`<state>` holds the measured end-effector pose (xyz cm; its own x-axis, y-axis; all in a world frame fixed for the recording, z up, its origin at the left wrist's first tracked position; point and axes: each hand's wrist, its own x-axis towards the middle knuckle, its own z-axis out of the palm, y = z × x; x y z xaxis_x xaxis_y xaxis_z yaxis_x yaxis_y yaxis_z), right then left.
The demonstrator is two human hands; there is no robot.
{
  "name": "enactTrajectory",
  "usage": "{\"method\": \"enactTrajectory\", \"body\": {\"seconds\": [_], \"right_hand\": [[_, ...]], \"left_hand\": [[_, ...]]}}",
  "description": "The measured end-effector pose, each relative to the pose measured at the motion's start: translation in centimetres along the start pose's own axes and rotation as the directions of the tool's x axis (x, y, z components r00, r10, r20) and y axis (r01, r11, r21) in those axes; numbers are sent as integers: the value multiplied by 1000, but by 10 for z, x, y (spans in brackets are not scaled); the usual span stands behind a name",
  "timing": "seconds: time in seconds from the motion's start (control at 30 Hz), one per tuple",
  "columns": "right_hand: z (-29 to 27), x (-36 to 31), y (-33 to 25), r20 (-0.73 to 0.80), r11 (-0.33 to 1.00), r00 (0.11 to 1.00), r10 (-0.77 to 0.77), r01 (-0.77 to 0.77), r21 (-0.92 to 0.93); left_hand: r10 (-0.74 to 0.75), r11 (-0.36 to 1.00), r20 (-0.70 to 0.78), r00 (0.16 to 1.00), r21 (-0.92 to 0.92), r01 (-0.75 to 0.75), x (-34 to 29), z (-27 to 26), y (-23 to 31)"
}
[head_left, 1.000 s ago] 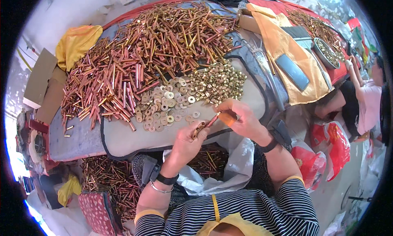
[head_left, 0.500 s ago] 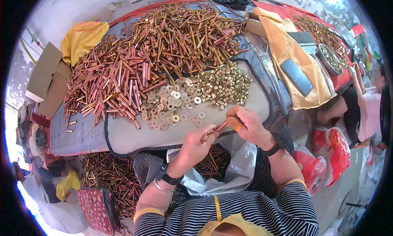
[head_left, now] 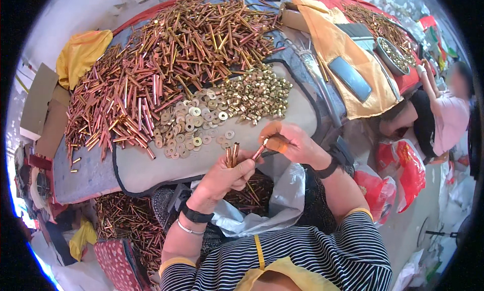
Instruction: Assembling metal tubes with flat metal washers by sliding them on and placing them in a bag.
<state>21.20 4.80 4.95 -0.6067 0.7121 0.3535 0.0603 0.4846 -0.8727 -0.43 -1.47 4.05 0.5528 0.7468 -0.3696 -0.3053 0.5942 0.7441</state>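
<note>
My left hand [head_left: 228,176] is closed around several copper-coloured metal tubes [head_left: 232,155], their ends standing up past the fingers. Between both hands one more tube [head_left: 259,152] slants up to the right, its lower part held by the left thumb and fingers. Orange covers wrap some fingertips of my right hand [head_left: 296,143], which pinches at this tube's upper end; a small pale piece shows there, too small to name. Just beyond the hands on the grey mat [head_left: 146,166] lie flat round washers [head_left: 187,124] and, right of them, a heap of brass-coloured nuts [head_left: 259,94].
A large heap of copper-coloured tubes [head_left: 196,44] covers the table's far side. At right, a phone [head_left: 350,79] lies on orange cloth [head_left: 327,44], beside a bowl of small parts [head_left: 393,56]. Another person [head_left: 448,117] sits at far right. White sheeting [head_left: 252,220] covers my lap.
The head view has shifted, so the table appears further left and higher. My left hand has turned, and several tube ends now show above it. My right fingers have moved to the slanting tube's upper end.
</note>
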Motion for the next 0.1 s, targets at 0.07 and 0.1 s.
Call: {"method": "enactTrajectory", "body": {"seconds": [0.07, 0.1], "right_hand": [[0, 0, 3, 0, 1000, 1000, -1, 1, 10], [-1, -2, 3, -8, 998, 999, 38, -37, 45]], "left_hand": [[43, 995, -63, 997, 93, -37, 2, 4, -2], [96, 979, -127, 987, 190, -71, 2, 6, -3]]}}
